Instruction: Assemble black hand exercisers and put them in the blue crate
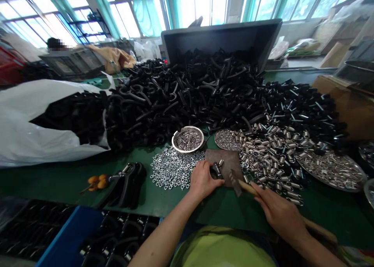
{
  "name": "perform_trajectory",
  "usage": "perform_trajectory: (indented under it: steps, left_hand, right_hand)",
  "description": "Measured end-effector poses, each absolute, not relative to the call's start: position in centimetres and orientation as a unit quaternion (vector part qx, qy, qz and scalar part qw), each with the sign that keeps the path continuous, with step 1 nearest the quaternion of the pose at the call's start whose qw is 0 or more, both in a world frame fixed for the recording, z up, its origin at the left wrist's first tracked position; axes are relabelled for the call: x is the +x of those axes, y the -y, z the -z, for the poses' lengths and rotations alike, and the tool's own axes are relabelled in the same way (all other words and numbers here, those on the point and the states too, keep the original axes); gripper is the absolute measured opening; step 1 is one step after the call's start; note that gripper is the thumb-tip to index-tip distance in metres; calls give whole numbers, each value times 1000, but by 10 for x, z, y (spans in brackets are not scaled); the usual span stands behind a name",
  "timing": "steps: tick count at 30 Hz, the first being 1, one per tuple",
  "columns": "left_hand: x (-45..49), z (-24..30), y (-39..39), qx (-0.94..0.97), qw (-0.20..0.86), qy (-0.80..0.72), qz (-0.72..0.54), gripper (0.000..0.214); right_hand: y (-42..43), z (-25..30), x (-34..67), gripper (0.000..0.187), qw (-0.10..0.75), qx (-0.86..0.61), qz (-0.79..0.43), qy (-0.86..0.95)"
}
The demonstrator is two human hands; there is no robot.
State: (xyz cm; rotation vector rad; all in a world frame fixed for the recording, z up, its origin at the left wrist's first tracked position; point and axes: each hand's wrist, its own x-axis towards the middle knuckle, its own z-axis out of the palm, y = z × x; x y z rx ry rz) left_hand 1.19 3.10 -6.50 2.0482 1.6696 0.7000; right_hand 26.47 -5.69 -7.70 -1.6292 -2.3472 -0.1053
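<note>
Two bare hands are shown at a green workbench (pixel 169 202), lower centre of the frame. By the left hand (pixel 203 181), a small black part (pixel 216 170) is gripped between thumb and fingers; the part is held at the left side of a dark square plate (pixel 231 158), just right of the frame's centre. By the right hand (pixel 280 212), lower right, a hammer (pixel 236 183) is grasped around its wooden handle, its head being held over the lower right of the plate; whether the plate is touched by the head cannot be told. Left of the plate, metal nuts (pixel 171 167) are spread beside a round dish (pixel 173 142) filled with small metal pieces. To its right, coil springs (pixel 269 154) are heaped. The middle of the frame is filled by a pile of black handles (pixel 187 99), behind which a grey bin (pixel 219 33) is tipped on its side. At far left, black pieces are contained in a white bag (pixel 35 115). Orange fruits (pixel 97 181) are seen beside assembled black pieces (pixel 125 187), lower left.
</note>
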Motion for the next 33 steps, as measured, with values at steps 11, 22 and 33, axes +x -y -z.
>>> perform_trajectory:
  steps: [11, 22, 33]
  left_hand:
    - [36, 44, -6, 506, 487, -583, -409, 48]
    - [-41, 13, -107, 659, 235, -569, -432, 19]
    - [-192, -81, -263, 377, 107, -709, -586, 20]
  right_hand:
    - [29, 70, 223, 49, 292, -557, -105, 770]
    - [-49, 53, 194, 25, 190, -573, -103, 790]
    - [-53, 95, 194, 29, 139, -536, 57, 831]
